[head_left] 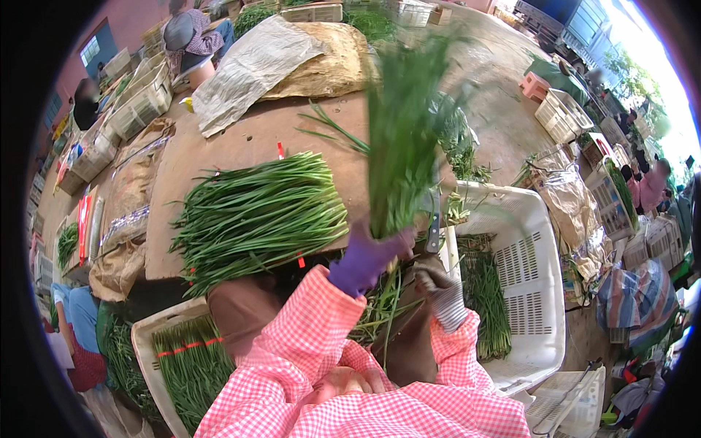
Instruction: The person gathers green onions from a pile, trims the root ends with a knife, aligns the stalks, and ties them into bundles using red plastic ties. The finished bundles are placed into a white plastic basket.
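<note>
My left hand (pixel 372 254), in a purple glove, grips the lower ends of a bunch of garlic chives (pixel 402 148). The bunch stands upright and its leaves are blurred. My right hand (pixel 441 290), in a grey striped glove, is curled just right of and below it; whether anything is in its fingers is unclear. Just above that hand is a black knife handle (pixel 433 232), with its blade partly hidden by leaves. Left of the bunch, a broad pile of chives (pixel 263 213) lies on a brown board (pixel 219 145), with red strips (pixel 301 260) at its edges.
A white crate (pixel 528 350) with chives stands at my right. Another crate (pixel 139 345) at lower left holds red-banded bunches (pixel 189 350). Loose leaves (pixel 383 306) lie before my lap. Sacking (pixel 323 60) covers the board's far end. People (pixel 186 38) sit farther off.
</note>
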A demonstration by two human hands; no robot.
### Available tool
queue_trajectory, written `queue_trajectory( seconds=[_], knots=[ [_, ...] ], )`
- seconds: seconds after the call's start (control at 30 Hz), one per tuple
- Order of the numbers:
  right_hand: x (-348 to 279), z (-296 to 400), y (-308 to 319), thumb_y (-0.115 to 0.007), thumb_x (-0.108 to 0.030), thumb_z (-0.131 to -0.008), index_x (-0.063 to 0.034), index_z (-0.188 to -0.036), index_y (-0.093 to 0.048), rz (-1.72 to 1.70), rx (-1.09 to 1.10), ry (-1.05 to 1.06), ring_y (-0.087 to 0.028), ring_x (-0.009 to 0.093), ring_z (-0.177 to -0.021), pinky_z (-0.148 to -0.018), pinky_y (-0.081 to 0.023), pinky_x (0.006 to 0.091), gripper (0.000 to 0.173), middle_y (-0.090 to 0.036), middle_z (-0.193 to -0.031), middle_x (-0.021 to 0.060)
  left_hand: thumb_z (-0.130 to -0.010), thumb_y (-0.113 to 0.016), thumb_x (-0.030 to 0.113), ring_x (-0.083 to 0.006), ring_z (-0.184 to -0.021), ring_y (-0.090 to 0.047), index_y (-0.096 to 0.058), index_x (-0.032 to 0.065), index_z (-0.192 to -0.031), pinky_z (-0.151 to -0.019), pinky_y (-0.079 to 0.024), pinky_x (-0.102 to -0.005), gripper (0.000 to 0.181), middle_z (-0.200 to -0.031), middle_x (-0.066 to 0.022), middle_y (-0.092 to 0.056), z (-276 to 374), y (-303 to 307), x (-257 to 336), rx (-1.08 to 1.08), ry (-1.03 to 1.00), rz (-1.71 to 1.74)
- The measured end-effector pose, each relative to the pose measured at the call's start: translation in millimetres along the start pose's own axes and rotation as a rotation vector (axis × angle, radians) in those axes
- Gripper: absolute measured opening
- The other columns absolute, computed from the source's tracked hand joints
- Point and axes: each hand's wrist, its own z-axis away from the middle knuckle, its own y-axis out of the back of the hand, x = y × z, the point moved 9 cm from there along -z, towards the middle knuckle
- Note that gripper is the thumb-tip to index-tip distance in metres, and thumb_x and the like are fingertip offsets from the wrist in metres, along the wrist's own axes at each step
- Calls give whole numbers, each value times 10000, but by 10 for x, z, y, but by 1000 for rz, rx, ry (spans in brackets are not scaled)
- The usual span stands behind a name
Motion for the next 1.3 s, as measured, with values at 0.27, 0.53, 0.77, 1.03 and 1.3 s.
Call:
queue_trajectory(
  seconds=[0.27,0.53,0.77,1.03,1.3],
  knots=[
    [150,-294,-102,-673,-205,-800,-35,-995,-654,231,-55,-15,-652,203,-797,-718,-503,296,259,-670,-880,138,-893,-534,251,-125,-653,-610,-557,10,-958,-555,-525,-230,251,-756,-50,-606,-1024,665,-841,95,298,486],
    [-170,-866,-248,-745,-269,-682,-71,-1174,-544,393,122,261,-618,307,-855,-724,-497,375,566,-629,-961,156,-907,-514,201,-207,-764,-643,-469,-76,-1112,-707,-576,-311,347,-862,-130,-616,-926,541,-1033,24,497,1059],
    [69,-1274,-372,-677,-186,-731,-60,-1154,-550,262,127,201,-631,317,-821,-725,-503,387,460,-643,-899,167,-903,-524,219,-226,-800,-651,-513,-39,-1104,-733,-573,-335,328,-945,-180,-626,-924,420,-993,-174,509,1165],
    [300,-147,-468,-631,-158,-794,-47,-1006,-655,148,-430,-127,-652,267,-817,-727,-513,305,240,-662,-892,155,-913,-478,361,-273,-858,-643,-493,-52,-1155,-798,-548,-386,478,-971,-194,-630,-953,684,-1024,-45,265,810],
    [-112,-505,-27,-645,-273,-821,-9,-1017,-637,297,-254,53,-655,231,-839,-757,-509,296,329,-669,-890,155,-909,-459,194,-275,-933,-612,-502,-15,-1146,-848,-502,-453,319,-1052,-164,-608,-774,689,-1030,-46,470,682]
  ],
)
